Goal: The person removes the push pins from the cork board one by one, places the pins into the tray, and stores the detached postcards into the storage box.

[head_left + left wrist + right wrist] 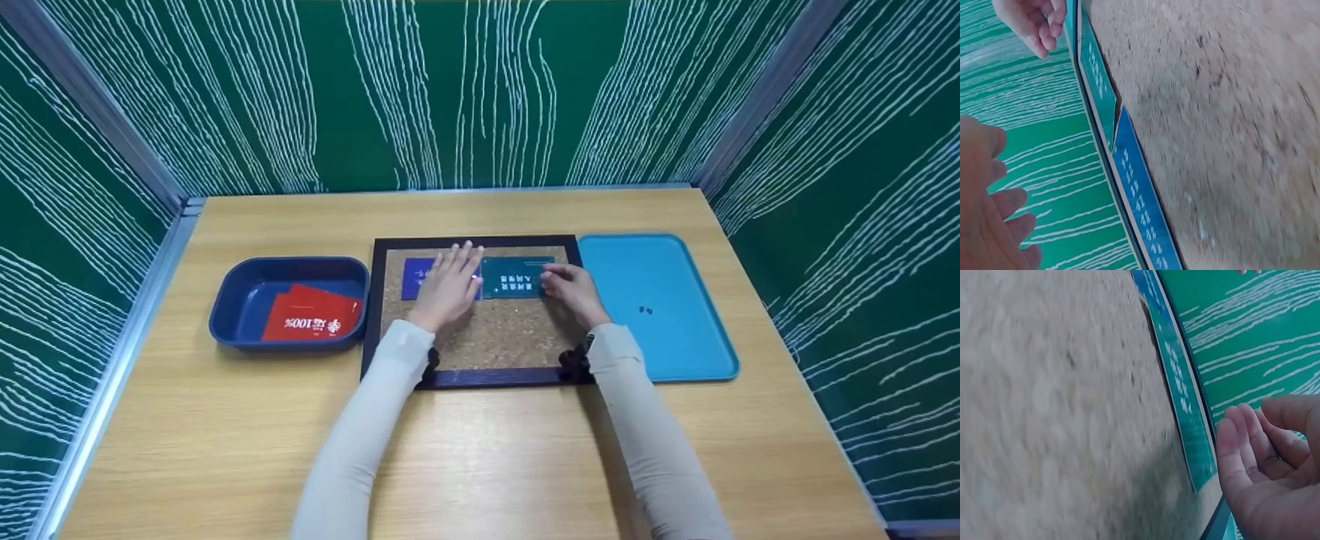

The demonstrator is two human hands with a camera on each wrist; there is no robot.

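A cork board [510, 337] with a dark frame lies on the table. On its far half, a purple-blue card [415, 279] and a teal-green card [517, 277] sit side by side, both printed with white characters. My left hand [448, 289] is over the purple-blue card with fingers spread and partly covers it. In the left wrist view those fingers [1019, 222] look lifted off the board. Beside the green card's right end is my right hand [574, 289], its fingers [1235, 444] loosely bent with nothing visible between them. Whether it touches the card I cannot tell.
Left of the board stands a dark blue bin [244, 304] with red cards [315, 315] inside. A light blue tray [667, 315] lies against the board's right side. Two dark knobs [571, 361] sit near the board's front edge, partly behind my wrists. Green panels [525, 97] enclose the table.
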